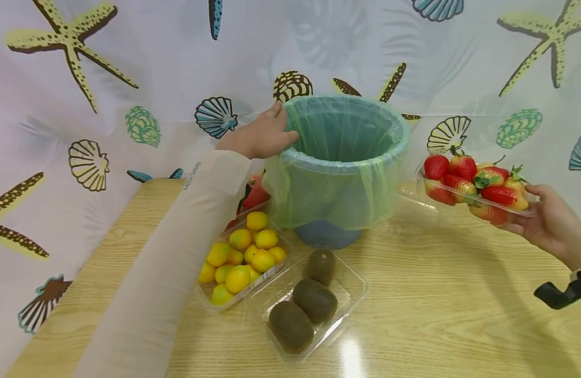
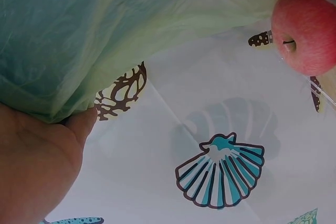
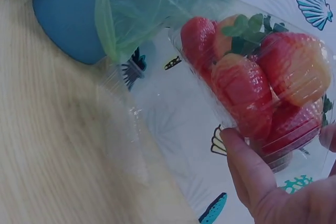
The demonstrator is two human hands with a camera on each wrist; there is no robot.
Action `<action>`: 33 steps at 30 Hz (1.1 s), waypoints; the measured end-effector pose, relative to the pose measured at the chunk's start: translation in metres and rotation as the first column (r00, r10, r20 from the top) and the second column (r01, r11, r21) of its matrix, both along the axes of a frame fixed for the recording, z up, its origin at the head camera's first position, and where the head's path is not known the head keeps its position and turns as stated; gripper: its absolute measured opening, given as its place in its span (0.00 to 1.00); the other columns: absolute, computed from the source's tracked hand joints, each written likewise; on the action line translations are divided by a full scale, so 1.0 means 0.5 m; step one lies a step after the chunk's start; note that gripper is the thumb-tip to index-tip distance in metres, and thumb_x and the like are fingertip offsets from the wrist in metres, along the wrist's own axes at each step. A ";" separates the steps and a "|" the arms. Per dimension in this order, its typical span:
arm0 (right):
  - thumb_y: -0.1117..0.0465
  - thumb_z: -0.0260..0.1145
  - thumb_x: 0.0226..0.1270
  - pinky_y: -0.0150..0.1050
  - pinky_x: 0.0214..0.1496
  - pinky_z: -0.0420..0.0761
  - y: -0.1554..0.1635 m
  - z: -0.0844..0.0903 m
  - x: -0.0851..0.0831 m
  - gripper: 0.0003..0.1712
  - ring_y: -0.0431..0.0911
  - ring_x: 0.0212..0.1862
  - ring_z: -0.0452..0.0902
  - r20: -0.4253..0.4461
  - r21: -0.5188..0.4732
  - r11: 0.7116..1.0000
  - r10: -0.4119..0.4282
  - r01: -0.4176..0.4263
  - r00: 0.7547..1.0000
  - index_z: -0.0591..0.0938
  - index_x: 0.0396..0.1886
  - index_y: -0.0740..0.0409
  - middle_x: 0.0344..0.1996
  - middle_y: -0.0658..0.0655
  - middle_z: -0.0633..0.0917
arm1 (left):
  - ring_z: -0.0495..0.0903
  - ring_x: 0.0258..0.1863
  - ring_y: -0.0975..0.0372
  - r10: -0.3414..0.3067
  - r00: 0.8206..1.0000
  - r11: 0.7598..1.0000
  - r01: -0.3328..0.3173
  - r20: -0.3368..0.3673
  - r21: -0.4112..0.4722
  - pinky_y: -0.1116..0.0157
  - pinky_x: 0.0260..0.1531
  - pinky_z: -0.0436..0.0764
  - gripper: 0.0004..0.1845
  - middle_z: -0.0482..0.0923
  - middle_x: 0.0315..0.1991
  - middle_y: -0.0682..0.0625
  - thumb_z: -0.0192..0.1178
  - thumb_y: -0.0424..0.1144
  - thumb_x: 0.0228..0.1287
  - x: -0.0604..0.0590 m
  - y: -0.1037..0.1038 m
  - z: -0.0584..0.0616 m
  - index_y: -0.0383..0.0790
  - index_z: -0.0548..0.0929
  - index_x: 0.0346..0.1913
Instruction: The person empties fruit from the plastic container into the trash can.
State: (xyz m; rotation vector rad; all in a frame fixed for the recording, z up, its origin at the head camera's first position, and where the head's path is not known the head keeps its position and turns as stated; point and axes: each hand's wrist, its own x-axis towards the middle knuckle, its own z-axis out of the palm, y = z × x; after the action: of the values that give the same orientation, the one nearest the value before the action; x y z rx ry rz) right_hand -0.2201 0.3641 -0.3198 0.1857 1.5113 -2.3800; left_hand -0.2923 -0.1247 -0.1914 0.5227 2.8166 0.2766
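Observation:
A blue trash bin (image 1: 325, 233) stands on the table, lined with a thin green plastic bag (image 1: 328, 194) folded over its rim. My left hand (image 1: 266, 134) grips the bin's left rim through the bag, and in the left wrist view the bag (image 2: 94, 35) covers some of its fingers. Over the table's right side, my right hand (image 1: 552, 223) holds a clear plastic tray of strawberries (image 1: 460, 184) by its right end. In the right wrist view the thumb and fingers are around that end, with the strawberries (image 3: 241, 95) inside the clear tray.
Left of the bin sits a clear tray of small yellow lemons (image 1: 240, 278). A tray with kiwis (image 1: 314, 302) lies in front. Red apples (image 1: 257, 193) are partly hidden behind my left arm. An empty clear tray (image 1: 418, 210) lies right of the bin. A patterned curtain (image 1: 167, 63) hangs behind.

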 end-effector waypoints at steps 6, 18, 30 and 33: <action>0.45 0.48 0.75 0.45 0.43 0.85 0.001 0.030 -0.021 0.35 0.47 0.38 0.83 0.014 -0.041 0.997 -0.064 0.064 0.998 0.41 0.72 0.31 0.39 0.50 0.77 | 0.24 0.75 0.50 0.001 1.000 1.000 -0.001 -0.001 -0.007 0.53 0.74 0.35 0.37 0.17 0.74 0.42 0.31 0.50 0.76 0.001 0.002 0.000 0.32 0.28 0.73; 0.41 0.51 0.71 0.37 0.56 0.79 -0.038 0.099 -0.053 0.40 0.41 0.65 0.62 -0.004 -0.014 0.991 -0.130 0.130 0.991 0.39 0.73 0.33 0.59 0.43 0.61 | 0.24 0.75 0.51 -0.003 1.000 1.000 0.003 -0.003 -0.007 0.53 0.74 0.35 0.37 0.16 0.74 0.43 0.31 0.51 0.76 0.001 -0.002 0.000 0.32 0.28 0.73; 0.41 0.54 0.70 0.38 0.54 0.81 -0.071 0.159 -0.080 0.35 0.44 0.47 0.79 -0.038 -0.011 0.993 -0.122 0.121 0.992 0.48 0.70 0.34 0.58 0.46 0.64 | 0.21 0.74 0.52 0.004 1.000 1.000 -0.004 0.003 0.002 0.53 0.74 0.34 0.38 0.13 0.73 0.41 0.31 0.51 0.76 -0.003 -0.001 -0.006 0.32 0.25 0.72; 0.41 0.54 0.70 0.39 0.56 0.80 -0.078 0.173 -0.089 0.32 0.43 0.60 0.69 -0.063 -0.020 0.993 -0.117 0.116 0.991 0.52 0.68 0.35 0.58 0.47 0.64 | 0.20 0.74 0.52 0.007 1.000 1.000 -0.007 0.002 -0.002 0.53 0.74 0.34 0.38 0.12 0.73 0.41 0.30 0.51 0.76 -0.006 0.002 -0.003 0.32 0.24 0.71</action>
State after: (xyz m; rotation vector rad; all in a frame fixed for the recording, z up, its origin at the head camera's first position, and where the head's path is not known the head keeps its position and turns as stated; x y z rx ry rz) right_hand -0.2644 0.3249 -0.2331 0.1999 1.5483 -2.5114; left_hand -0.2955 -0.1237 -0.1928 0.5121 2.8165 0.2753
